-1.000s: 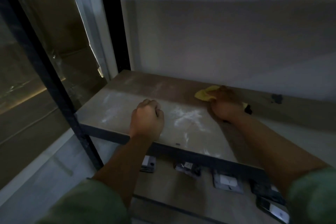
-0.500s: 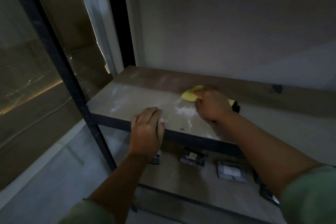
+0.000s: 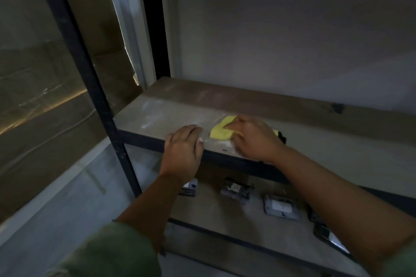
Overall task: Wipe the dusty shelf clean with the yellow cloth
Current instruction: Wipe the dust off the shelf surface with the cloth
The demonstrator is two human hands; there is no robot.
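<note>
The dusty shelf [image 3: 171, 110] is a brown board in a black metal rack, with pale dust smears on its left part. A yellow cloth [image 3: 221, 131] lies bunched near the board's front edge. My right hand [image 3: 254, 139] presses down on the cloth and grips it, covering its right part. My left hand [image 3: 183, 153] rests over the front edge just left of the cloth, fingers curled onto the board and holding nothing.
A black upright post [image 3: 99, 105] stands at the shelf's left front corner, another [image 3: 157, 33] at the back. Several small packaged items [image 3: 280, 207] lie on the lower shelf. A pale wall is behind; a cardboard box [image 3: 40, 119] is at left.
My right hand has dragged the cloth from the back of the shelf leftward and toward the front edge. My left hand has slid back from a fist on the board to the front edge.
</note>
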